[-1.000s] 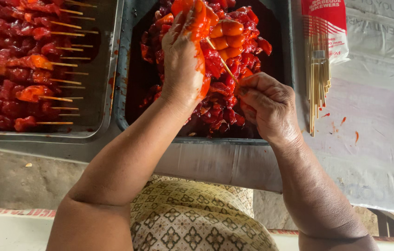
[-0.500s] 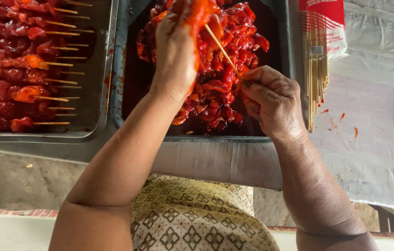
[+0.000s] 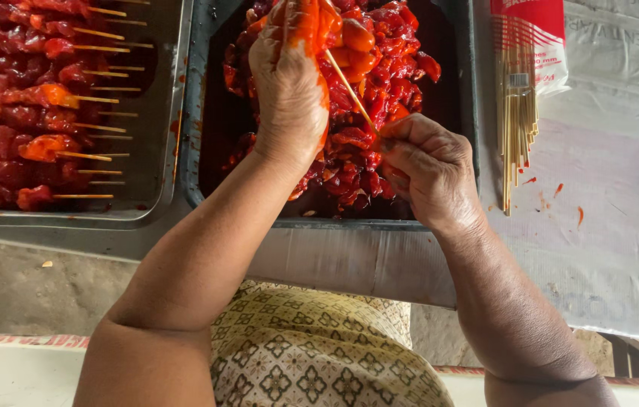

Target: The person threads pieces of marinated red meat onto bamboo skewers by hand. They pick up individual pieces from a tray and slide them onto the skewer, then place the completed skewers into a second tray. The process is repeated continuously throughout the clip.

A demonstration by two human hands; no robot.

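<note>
Right hand [image 3: 429, 169] is closed tight around the bottom end of a skewer [image 3: 349, 89], which angles up over the tub [image 3: 464, 113] of red meat. Left hand [image 3: 289, 75], smeared in orange sauce, is curled around a meat piece [image 3: 318, 21] at the skewer's top. Finished sticks [image 3: 48, 98] lie in the tray [image 3: 155, 203] just left; spare skewers [image 3: 517, 113] lie right of the tub.
</note>
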